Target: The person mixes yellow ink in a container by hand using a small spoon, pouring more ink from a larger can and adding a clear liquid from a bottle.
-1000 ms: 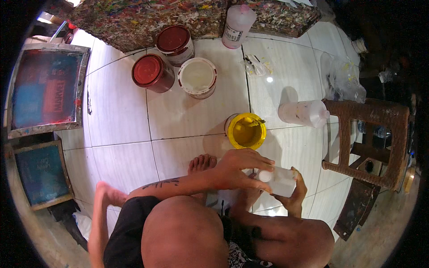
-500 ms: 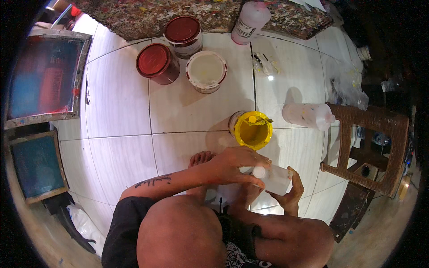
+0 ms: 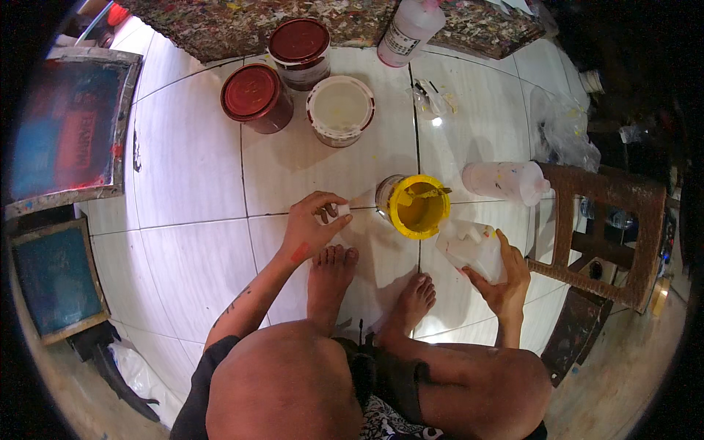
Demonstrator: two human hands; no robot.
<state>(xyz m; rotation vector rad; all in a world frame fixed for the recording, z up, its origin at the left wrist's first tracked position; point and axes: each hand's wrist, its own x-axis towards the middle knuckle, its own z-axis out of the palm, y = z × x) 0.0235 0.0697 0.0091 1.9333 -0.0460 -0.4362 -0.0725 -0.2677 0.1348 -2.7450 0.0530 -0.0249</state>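
Here, your left hand [image 3: 311,221] is pinched on a small, stubby white plastic cap [image 3: 343,210], while your right hand [image 3: 509,282] grasps a translucent whitish plastic bottle [image 3: 480,255] with boxy sides. The bottle lies well to the right of your left hand, just beside a round tub with a thick, paint-coated yellow rim [image 3: 394,210]. Smooth yellow paint [image 3: 419,215] sits within, under a crusted yellow stick-like tool [image 3: 433,193]. Glossy white floor tiles [image 3: 191,183] spread below.
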